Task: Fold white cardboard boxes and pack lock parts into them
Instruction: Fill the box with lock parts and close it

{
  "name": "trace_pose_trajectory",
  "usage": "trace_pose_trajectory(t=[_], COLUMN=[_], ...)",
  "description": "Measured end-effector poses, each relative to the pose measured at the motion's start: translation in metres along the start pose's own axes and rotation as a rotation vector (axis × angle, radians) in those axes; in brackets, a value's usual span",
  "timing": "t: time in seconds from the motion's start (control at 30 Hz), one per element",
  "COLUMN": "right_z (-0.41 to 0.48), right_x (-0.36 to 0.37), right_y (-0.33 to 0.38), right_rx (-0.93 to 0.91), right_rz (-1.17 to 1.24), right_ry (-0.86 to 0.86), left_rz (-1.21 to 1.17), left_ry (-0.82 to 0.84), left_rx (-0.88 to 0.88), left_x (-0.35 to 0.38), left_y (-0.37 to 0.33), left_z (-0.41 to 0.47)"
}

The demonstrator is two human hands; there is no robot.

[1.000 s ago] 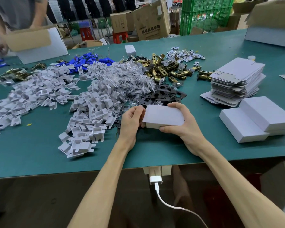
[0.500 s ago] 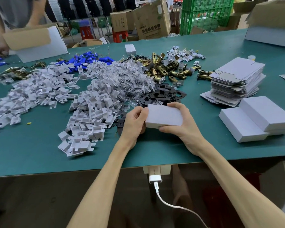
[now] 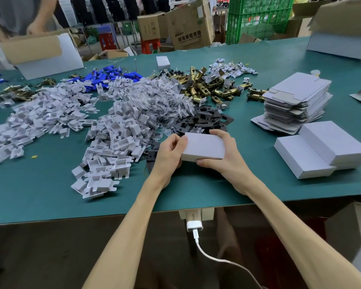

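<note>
A closed white cardboard box point(image 3: 203, 146) sits between both hands, just above the green table point(image 3: 50, 195). The left hand point(image 3: 169, 155) curls round its left end, thumb pressed against the end flap. The right hand point(image 3: 227, 159) grips its right end, fingers over the far edge and thumb along the near edge. Black plates point(image 3: 206, 119) lie just beyond the hands, white plastic inserts point(image 3: 113, 142) are piled left of the left hand, and finished boxes point(image 3: 321, 151) are stacked right of the right hand.
</note>
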State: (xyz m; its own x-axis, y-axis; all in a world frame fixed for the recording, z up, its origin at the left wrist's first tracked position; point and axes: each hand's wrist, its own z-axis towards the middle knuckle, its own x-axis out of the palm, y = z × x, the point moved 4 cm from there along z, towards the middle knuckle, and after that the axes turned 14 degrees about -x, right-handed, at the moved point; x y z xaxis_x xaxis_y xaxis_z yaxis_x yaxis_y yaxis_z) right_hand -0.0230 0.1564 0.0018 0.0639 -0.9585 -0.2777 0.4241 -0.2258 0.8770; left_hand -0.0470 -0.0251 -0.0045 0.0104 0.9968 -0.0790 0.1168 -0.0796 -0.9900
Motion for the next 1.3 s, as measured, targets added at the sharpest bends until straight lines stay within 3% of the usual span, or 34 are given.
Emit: trace_pose_trajectory(t=[0.23,0.4,0.5,0.6,0.7,0.8,1.17,1.3], right_z=[0.001,-0.009,-0.023,-0.031,-0.033,-0.034,-0.033,-0.031], right_x=[0.000,0.000,-0.011,-0.020,-0.021,-0.011,-0.006,-0.031], right_y=[0.003,0.011,0.015,0.022,0.023,0.023,0.024,0.041], right_rx=[0.014,-0.040,-0.030,-0.126,-0.097,-0.103,-0.095,-0.089], right_rz=[-0.115,-0.567,-0.653,-0.921,-1.074,-1.103,-1.119,-1.121], right_ry=[-0.030,-0.024,-0.017,0.118,0.274,0.345,0.309,0.196], left_rz=[-0.015,0.000,0.064,0.136,0.197,0.166,0.102,0.092], left_ry=[0.010,-0.022,0.032,0.094,0.122,0.091,0.076,0.076], left_rx=[0.004,-0.021,-0.006,0.020,0.036,0.064,0.045,0.030], left_x=[-0.001,0.001,0.006,0.009,0.013,0.012,0.008,0.009], left_y=[-0.001,-0.001,-0.001,-0.003,-0.004,-0.006,-0.005,-0.003], left_z=[-0.002,-0.003,-0.005,-0.007,-0.009,-0.011,-0.009,-0.008])
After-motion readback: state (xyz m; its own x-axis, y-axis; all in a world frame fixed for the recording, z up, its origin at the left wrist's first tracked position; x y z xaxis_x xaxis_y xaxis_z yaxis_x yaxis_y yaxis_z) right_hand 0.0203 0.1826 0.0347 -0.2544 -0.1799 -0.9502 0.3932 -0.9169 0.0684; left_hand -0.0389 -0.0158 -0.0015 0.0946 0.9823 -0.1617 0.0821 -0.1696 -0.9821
